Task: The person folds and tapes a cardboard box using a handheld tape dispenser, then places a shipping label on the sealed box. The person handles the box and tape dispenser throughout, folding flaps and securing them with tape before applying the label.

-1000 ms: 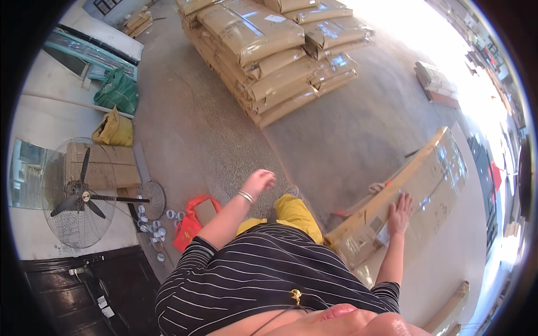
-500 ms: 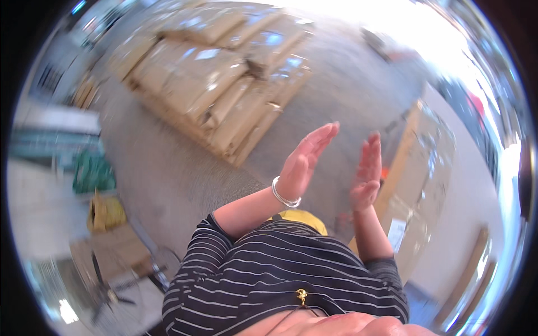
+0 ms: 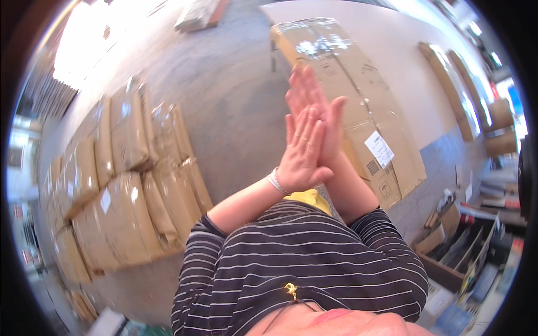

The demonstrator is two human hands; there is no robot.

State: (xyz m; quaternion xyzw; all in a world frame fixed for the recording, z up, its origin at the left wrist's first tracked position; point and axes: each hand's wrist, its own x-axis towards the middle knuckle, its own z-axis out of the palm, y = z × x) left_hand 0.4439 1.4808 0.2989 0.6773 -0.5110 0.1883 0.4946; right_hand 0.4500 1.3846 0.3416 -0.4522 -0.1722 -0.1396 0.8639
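My left hand (image 3: pixel 300 157) lies flat against my right hand (image 3: pixel 333 127), its fingers stretched out and covering part of the right palm. The right hand reaches higher, its fingers extended and its thumb standing away to the right. Neither hand holds anything. A white bracelet (image 3: pixel 275 180) circles my left wrist. Behind the hands and to their right lies a large flat cardboard box (image 3: pixel 358 101) with clear tape and a white label (image 3: pixel 379 149).
At left stands a stack of wrapped brown packages (image 3: pixel 120 218). A divided dark box (image 3: pixel 462 246) with loose items sits at lower right. Long brown packages (image 3: pixel 448 84) lie on a pale surface at upper right. Grey floor (image 3: pixel 235 84) stretches between stack and box.
My hands were apart with palms facing each other; now they are pressed together. The view has turned right, so the package stack shows further left and the cardboard box is nearer the middle.
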